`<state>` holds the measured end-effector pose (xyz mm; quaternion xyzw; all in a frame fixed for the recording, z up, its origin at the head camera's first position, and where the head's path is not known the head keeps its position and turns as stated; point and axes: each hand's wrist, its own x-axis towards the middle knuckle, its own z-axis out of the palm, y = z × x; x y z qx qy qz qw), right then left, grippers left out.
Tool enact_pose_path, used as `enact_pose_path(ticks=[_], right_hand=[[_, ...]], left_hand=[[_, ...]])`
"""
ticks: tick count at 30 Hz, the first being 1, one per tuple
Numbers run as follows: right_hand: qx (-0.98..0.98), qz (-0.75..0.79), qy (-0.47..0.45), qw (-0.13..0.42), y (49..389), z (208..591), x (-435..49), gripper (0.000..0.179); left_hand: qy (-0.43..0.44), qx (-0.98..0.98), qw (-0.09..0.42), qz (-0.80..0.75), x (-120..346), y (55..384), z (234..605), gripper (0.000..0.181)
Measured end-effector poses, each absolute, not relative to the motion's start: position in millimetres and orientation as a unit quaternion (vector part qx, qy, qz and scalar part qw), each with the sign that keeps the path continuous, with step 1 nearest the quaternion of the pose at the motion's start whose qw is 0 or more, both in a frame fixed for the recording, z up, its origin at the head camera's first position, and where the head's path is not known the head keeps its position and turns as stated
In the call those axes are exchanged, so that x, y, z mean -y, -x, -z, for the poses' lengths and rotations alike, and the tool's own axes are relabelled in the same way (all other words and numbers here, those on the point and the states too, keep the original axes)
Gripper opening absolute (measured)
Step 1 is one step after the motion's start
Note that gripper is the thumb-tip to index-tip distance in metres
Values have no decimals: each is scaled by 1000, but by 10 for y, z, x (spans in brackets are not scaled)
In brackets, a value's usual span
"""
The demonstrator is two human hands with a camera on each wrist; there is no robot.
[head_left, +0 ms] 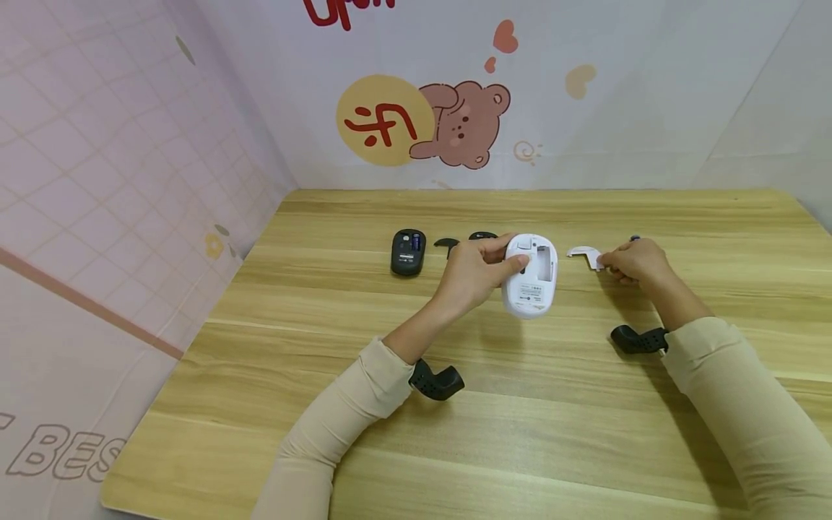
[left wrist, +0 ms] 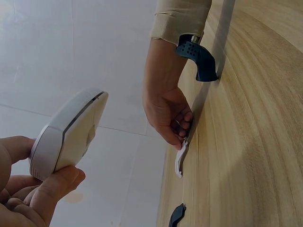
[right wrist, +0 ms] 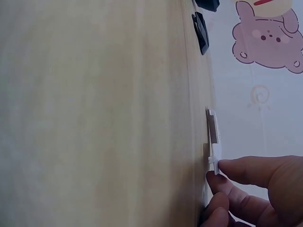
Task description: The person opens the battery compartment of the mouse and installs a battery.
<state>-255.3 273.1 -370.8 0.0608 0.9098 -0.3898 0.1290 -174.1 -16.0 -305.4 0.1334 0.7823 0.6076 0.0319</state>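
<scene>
My left hand (head_left: 471, 273) holds a white computer mouse (head_left: 531, 297) above the table, its underside turned toward the head view and its battery slot uncovered and bare. In the left wrist view, the thumb and fingers clasp one end of the mouse (left wrist: 61, 135). Further right, my right hand (head_left: 640, 261) pinches the tail of a white battery cover (head_left: 581, 252) down at the tabletop. Thumb and forefinger meet at the end of the cover (right wrist: 214, 130) in the right wrist view; the other fingers are curled. A small blue item (head_left: 635, 237) peeks out behind the right hand.
On the wooden table (head_left: 520, 448) lies a black mouse (head_left: 407, 261), underside up, with a blue battery in its slot. A black battery cover (head_left: 445, 243) and another black object (head_left: 482, 235) sit beside it, partly behind the left hand. A printed cloth backdrop (head_left: 617, 137) stands behind.
</scene>
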Motion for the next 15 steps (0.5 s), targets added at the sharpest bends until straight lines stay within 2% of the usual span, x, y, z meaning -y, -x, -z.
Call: enact_pose_path(ticks=[15], right_hand=[[-929,348,-43,115,2540,3710,-2705,28]], left_hand=[[-146,-783,29,-604,140,1759,3052,40]])
